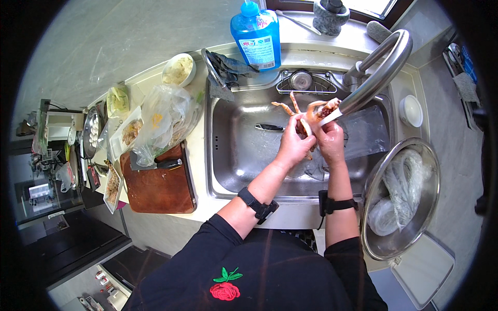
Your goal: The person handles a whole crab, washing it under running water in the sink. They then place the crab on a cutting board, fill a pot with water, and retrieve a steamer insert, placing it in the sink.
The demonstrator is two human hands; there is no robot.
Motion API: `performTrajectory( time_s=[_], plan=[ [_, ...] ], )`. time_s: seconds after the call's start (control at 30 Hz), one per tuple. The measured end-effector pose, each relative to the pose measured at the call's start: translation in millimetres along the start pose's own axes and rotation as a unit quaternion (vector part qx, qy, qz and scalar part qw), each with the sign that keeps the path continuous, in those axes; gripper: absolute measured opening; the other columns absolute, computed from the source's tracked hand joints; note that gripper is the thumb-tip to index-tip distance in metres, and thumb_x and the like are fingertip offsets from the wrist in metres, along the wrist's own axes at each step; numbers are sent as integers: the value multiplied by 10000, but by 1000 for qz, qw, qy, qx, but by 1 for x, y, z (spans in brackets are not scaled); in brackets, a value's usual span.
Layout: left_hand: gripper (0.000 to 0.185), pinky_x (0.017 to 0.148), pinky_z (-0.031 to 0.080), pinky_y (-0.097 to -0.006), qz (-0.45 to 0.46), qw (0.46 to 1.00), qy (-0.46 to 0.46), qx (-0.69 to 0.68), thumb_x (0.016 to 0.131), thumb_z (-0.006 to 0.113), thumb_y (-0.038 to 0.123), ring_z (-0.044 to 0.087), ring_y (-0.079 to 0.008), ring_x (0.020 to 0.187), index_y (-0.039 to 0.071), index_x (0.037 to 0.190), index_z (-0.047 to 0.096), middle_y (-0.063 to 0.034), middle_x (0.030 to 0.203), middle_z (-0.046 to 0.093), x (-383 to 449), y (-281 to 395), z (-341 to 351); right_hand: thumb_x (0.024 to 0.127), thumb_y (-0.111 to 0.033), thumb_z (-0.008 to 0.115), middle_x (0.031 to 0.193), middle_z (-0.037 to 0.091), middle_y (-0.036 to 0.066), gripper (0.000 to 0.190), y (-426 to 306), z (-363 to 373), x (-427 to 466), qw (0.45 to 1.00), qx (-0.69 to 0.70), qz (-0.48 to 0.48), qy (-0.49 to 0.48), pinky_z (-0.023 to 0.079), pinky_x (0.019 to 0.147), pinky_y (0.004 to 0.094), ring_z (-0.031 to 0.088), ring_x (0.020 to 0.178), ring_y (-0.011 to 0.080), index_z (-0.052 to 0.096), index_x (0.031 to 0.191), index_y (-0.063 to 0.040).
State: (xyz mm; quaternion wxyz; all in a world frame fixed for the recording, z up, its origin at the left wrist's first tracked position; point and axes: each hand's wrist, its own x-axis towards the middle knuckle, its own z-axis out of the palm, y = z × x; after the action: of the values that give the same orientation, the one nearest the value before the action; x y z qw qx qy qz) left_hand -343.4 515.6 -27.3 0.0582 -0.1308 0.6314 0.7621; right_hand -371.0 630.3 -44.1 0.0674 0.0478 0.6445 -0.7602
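Observation:
Over the stainless steel sink [241, 155], both my hands grip a crab [293, 109] just below the spout of the curved faucet [375, 85]. My left hand [293, 140] holds its left side, where orange legs stick out towards the back of the sink. On its other side is my right hand [330, 142], whose fingertips are partly hidden by the crab and the spout. A dark-handled tool [269, 127] lies on the sink floor behind my left hand. Clear plastic [363, 132] lies at the sink's right side.
Left of the sink are a wooden cutting board [159, 194], a knife [169, 164] and a filled plastic bag [167, 112]. A blue soap bottle [256, 39] stands behind. To the right, a metal bowl [367, 233] holds plastic bags, near a small white bowl [411, 111].

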Motion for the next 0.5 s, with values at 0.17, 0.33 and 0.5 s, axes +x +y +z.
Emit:
performTrajectory(
  time_s=[0.17, 0.33, 0.5],
  plan=[
    [556, 875, 468, -287, 1, 999, 27, 32, 710, 652, 6, 572, -156, 1003, 67, 1222, 445, -69, 1100, 563, -5, -1, -2, 889, -92, 632, 910, 674, 51, 211, -3, -4, -3, 997, 6, 6, -74, 490, 727, 244, 603, 804, 88, 629, 1056, 36],
    [570, 920, 449, -312, 16, 999, 3, 38, 719, 660, 13, 560, -161, 1006, 38, 1242, 436, -65, 1100, 569, -6, -1, -3, 878, -86, 658, 940, 672, 67, 220, 9, 3, 1, 998, -54, 11, -8, 507, 732, 240, 622, 810, 100, 627, 1046, 52],
    [594, 927, 447, -313, -1, 1000, -10, 4, 720, 645, -21, 559, -167, 1019, 55, 1268, 430, -64, 1166, 542, -9, -4, -6, 873, -72, 653, 926, 681, 76, 218, 10, 17, 1, 998, -46, 30, 28, 525, 704, 231, 635, 789, 96, 643, 1048, 57]
  ],
)
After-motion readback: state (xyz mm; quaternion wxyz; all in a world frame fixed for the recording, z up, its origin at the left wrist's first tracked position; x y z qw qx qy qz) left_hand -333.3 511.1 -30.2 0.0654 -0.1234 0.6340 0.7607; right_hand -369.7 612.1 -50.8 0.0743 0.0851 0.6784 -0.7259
